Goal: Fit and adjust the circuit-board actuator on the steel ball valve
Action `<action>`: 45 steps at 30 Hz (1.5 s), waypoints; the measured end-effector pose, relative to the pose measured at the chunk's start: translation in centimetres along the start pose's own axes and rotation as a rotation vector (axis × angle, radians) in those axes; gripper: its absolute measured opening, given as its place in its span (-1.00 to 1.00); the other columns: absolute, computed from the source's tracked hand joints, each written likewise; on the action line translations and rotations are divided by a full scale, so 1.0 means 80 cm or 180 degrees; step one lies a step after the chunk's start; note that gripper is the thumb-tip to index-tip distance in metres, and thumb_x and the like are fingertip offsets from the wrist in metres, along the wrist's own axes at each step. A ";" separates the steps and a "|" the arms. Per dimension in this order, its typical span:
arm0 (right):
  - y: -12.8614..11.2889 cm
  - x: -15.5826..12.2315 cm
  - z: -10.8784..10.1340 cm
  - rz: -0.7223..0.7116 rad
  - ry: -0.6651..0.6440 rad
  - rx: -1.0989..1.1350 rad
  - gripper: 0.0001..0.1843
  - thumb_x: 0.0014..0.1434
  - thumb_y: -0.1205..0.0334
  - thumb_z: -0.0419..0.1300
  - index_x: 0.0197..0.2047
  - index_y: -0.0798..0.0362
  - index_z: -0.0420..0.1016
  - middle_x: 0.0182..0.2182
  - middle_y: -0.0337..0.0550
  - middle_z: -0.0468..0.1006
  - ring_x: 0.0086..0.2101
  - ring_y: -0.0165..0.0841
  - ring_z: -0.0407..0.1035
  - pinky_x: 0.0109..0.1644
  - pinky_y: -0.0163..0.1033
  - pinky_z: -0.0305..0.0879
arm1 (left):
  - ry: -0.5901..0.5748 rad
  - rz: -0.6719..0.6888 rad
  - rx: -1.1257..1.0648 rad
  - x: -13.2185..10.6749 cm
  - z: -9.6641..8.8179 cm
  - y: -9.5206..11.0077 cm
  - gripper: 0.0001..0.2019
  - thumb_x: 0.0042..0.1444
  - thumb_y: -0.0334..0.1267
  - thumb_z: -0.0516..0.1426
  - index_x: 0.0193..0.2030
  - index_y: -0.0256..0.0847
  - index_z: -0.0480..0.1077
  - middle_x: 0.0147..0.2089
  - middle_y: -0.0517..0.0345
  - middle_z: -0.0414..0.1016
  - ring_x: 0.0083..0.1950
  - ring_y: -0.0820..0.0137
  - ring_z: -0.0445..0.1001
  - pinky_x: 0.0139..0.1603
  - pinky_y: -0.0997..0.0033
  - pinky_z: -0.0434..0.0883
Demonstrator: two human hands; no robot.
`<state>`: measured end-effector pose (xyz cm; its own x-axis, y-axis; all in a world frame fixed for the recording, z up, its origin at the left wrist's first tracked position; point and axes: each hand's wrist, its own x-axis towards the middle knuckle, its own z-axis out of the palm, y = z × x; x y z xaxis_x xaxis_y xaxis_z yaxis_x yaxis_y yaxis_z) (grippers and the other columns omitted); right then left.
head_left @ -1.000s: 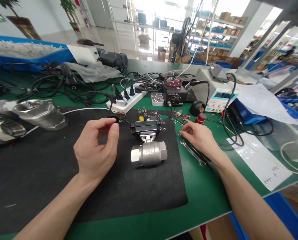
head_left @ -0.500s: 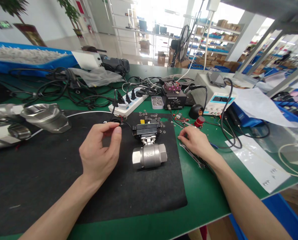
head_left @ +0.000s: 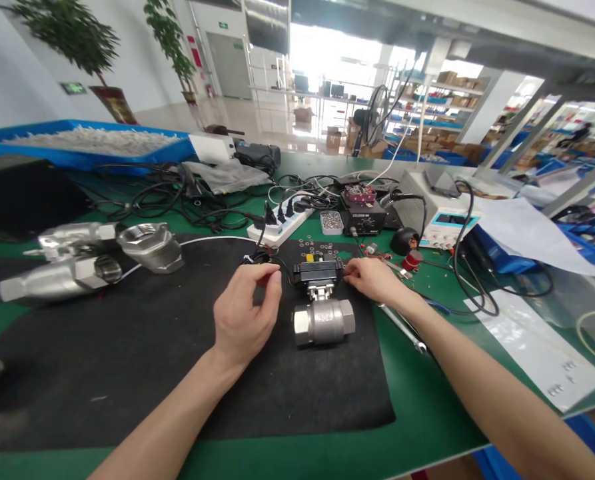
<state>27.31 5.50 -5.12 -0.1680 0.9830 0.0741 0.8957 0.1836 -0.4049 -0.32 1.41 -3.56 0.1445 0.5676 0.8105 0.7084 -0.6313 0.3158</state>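
Note:
A steel ball valve [head_left: 326,323] marked 304 lies on the black mat, with a black actuator box [head_left: 318,272] mounted behind it. To the left of both is my left hand [head_left: 244,313], thumb and index fingertip brought together; whatever may be between them is too small to make out. My right hand [head_left: 374,280] has its fingers curled together at the right end of the actuator box; the fingertips are partly hidden, so I cannot tell if they touch it. Below that wrist, an open-end wrench [head_left: 402,327] rests on the green table.
Several steel valve bodies [head_left: 152,247] sit at the left of the mat [head_left: 167,373]. Behind stand a power strip [head_left: 282,227], a tin of small parts [head_left: 332,222] and a soldering station [head_left: 364,219]. Small rings [head_left: 332,248] lie scattered behind the actuator. A power supply [head_left: 442,227] stands right.
My right hand has moved left from beside the wrench to the actuator box's right end. My left hand is slightly closer to the valve, still pinched. The camera view has turned left.

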 end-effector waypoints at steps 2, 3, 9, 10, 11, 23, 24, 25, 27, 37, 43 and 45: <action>0.004 0.005 0.004 0.0044 -0.0094 0.0073 -0.89 0.24 0.27 0.31 -0.15 0.02 0.63 -0.24 -0.10 0.71 -0.20 -0.22 0.59 -0.15 -0.24 0.35 | -0.0002 0.0101 -0.0034 0.000 -0.002 0.000 -0.84 0.27 -0.36 0.17 -0.02 -0.20 0.45 -0.15 0.11 0.55 -0.16 0.45 0.54 -0.03 0.40 0.50; 0.006 0.005 0.006 0.0061 -0.0127 0.0114 -0.91 0.24 0.27 0.31 -0.17 0.03 0.62 -0.25 -0.10 0.70 -0.22 -0.23 0.59 -0.16 -0.25 0.35 | -0.0003 0.0129 -0.0053 -0.001 -0.003 0.000 -0.83 0.27 -0.38 0.17 -0.02 -0.20 0.45 -0.15 0.11 0.55 -0.15 0.45 0.54 -0.04 0.40 0.50; -0.006 -0.018 -0.007 0.0075 0.0072 0.0367 -0.93 0.29 0.25 0.26 -0.21 0.06 0.54 -0.29 -0.09 0.63 -0.27 -0.24 0.50 -0.22 -0.23 0.27 | -0.0027 0.0164 -0.0256 0.000 -0.011 0.005 -0.77 0.25 -0.44 0.17 0.02 -0.13 0.42 -0.13 0.13 0.54 -0.12 0.44 0.53 -0.04 0.36 0.52; -0.015 -0.027 -0.014 0.0025 0.0124 0.0491 -0.90 0.33 0.22 0.22 -0.20 0.05 0.52 -0.29 -0.11 0.62 -0.29 -0.25 0.48 -0.23 -0.23 0.27 | -0.0101 0.0151 -0.0338 0.000 -0.013 0.008 -0.76 0.26 -0.44 0.17 0.02 -0.11 0.42 -0.12 0.12 0.55 -0.10 0.43 0.53 -0.03 0.35 0.53; -0.026 -0.036 -0.021 -0.0063 0.0135 0.0654 -0.84 0.38 0.16 0.18 -0.19 0.05 0.51 -0.31 -0.14 0.60 -0.31 -0.28 0.46 -0.24 -0.24 0.27 | -0.0213 0.0132 -0.0452 0.000 -0.015 0.013 -0.76 0.26 -0.43 0.17 0.03 -0.09 0.42 -0.11 0.12 0.55 -0.09 0.43 0.54 -0.03 0.35 0.54; -0.091 -0.090 -0.013 -0.0565 -0.0509 0.3741 -0.70 0.31 0.00 0.34 -0.18 0.09 0.51 -0.29 -0.21 0.46 -0.25 -0.37 0.29 -0.15 -0.26 0.20 | -0.1088 -0.0058 -0.1717 -0.008 -0.013 0.048 -0.85 0.29 -0.42 0.16 -0.09 -0.10 0.50 -0.18 0.18 0.57 -0.16 0.54 0.57 -0.14 0.59 0.50; -0.088 -0.089 -0.011 -0.0557 -0.0481 0.3732 -0.70 0.30 0.00 0.35 -0.18 0.10 0.52 -0.29 -0.21 0.47 -0.26 -0.38 0.29 -0.16 -0.27 0.20 | -0.1136 -0.0072 -0.1710 -0.008 -0.014 0.048 -0.84 0.29 -0.44 0.16 -0.09 -0.12 0.50 -0.17 0.19 0.56 -0.15 0.56 0.56 -0.12 0.62 0.49; -0.086 -0.089 -0.010 -0.0555 -0.0460 0.3721 -0.70 0.30 0.01 0.35 -0.18 0.10 0.53 -0.29 -0.21 0.48 -0.26 -0.39 0.30 -0.16 -0.27 0.20 | -0.1169 -0.0090 -0.1707 -0.009 -0.014 0.048 -0.84 0.28 -0.45 0.17 -0.09 -0.12 0.49 -0.15 0.19 0.56 -0.13 0.58 0.56 -0.10 0.63 0.49; -0.083 -0.087 -0.009 -0.0566 -0.0429 0.3716 -0.71 0.29 0.02 0.36 -0.16 0.10 0.56 -0.27 -0.20 0.52 -0.25 -0.38 0.33 -0.15 -0.27 0.23 | -0.1224 -0.0139 -0.1691 -0.009 -0.015 0.049 -0.84 0.28 -0.45 0.17 -0.08 -0.13 0.48 -0.12 0.20 0.54 -0.10 0.59 0.54 -0.07 0.64 0.48; -0.067 -0.082 -0.012 -0.0582 0.0108 0.3421 -0.76 0.31 0.04 0.35 -0.16 0.06 0.59 -0.30 -0.23 0.55 -0.26 -0.39 0.37 -0.16 -0.28 0.27 | -0.1186 -0.0581 -0.1343 -0.007 -0.010 0.030 -0.88 0.31 -0.28 0.20 -0.04 -0.04 0.49 -0.05 0.29 0.53 -0.08 0.60 0.50 -0.01 0.60 0.44; -0.059 -0.082 -0.015 -0.0402 -0.0034 0.3169 -0.80 0.32 0.08 0.32 -0.16 0.05 0.60 -0.25 -0.20 0.60 -0.24 -0.35 0.42 -0.16 -0.26 0.31 | -0.1527 -0.0907 -0.1196 0.001 -0.011 0.024 -0.86 0.37 -0.14 0.13 -0.10 -0.09 0.47 -0.14 0.27 0.48 -0.16 0.59 0.42 -0.10 0.54 0.36; -0.058 -0.082 -0.013 -0.0331 -0.0044 0.3073 -0.82 0.32 0.10 0.32 -0.13 0.04 0.62 -0.23 -0.19 0.63 -0.22 -0.34 0.44 -0.14 -0.25 0.33 | -0.1634 -0.0955 -0.1159 0.003 -0.013 0.024 -0.83 0.39 -0.12 0.10 -0.10 -0.10 0.46 -0.13 0.27 0.48 -0.13 0.59 0.41 -0.08 0.54 0.34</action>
<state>24.72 -1.78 -2.77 -0.2376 0.9607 0.1436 0.1536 0.1832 -0.9710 0.37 -0.22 -2.27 0.3506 0.8666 0.3550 0.5050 -0.4942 0.7076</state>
